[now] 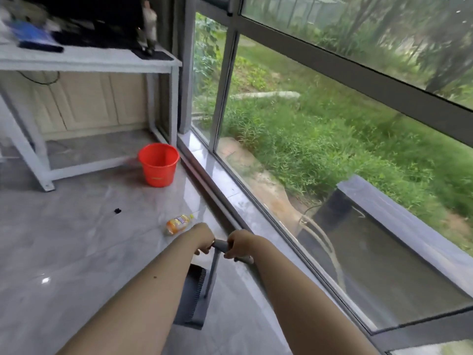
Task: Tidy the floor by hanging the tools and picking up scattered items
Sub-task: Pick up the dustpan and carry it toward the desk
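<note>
A dark grey dustpan (195, 295) with a comb edge stands on the floor below my arms, its grey handle (212, 272) rising to my hands. My left hand (203, 238) grips the top of that handle. My right hand (240, 243) grips a second grey handle end (246, 258) that pokes out beside it; what hangs below it is hidden by my right arm. A small plastic bottle (179, 223) with an orange and yellow label lies on its side on the tiles just beyond my left hand.
An orange bucket (158, 165) stands near the window sill (204, 160). A white metal table (84, 60) with clutter on top is at the back left. A small dark speck (117, 210) lies on the grey tile floor. Large windows run along the right.
</note>
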The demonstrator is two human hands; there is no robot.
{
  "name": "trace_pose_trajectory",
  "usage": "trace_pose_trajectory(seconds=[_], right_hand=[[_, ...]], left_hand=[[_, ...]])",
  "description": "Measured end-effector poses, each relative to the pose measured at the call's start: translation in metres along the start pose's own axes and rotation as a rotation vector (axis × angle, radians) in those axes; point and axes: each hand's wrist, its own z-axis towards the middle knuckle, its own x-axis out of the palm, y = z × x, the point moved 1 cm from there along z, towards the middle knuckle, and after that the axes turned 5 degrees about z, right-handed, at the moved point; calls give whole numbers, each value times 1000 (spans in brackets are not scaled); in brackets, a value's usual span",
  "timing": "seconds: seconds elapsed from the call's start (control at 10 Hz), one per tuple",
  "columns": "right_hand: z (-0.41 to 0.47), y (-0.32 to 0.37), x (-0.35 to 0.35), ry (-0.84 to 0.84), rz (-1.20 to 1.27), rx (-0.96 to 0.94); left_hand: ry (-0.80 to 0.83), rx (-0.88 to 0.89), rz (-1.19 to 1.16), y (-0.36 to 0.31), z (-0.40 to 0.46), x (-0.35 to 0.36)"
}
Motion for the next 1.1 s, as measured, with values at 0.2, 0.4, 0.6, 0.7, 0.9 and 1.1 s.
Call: trace_pose_trajectory(seconds=[0.2,0.4,0.6,0.7,0.9,1.1], right_hand=[[77,63,-28,56,-109,-108],[163,133,-65,123,-323,-255],[210,196,-94,159,-526,-417],[223,228,-94,181,-603,-473],[251,292,-87,174,-666,-543],[282,338,-89,159,-508,-513]], left_hand=[[-107,-151,-235,43,23,-62],[-186,-291,-387,88,60,-123],[-208,-449,-550,123,76,-169],[-274,-480,-675,144,78,-188],[-359,-516,-797,193,85,-216],[-369,-579,-757,237,110,-261]])
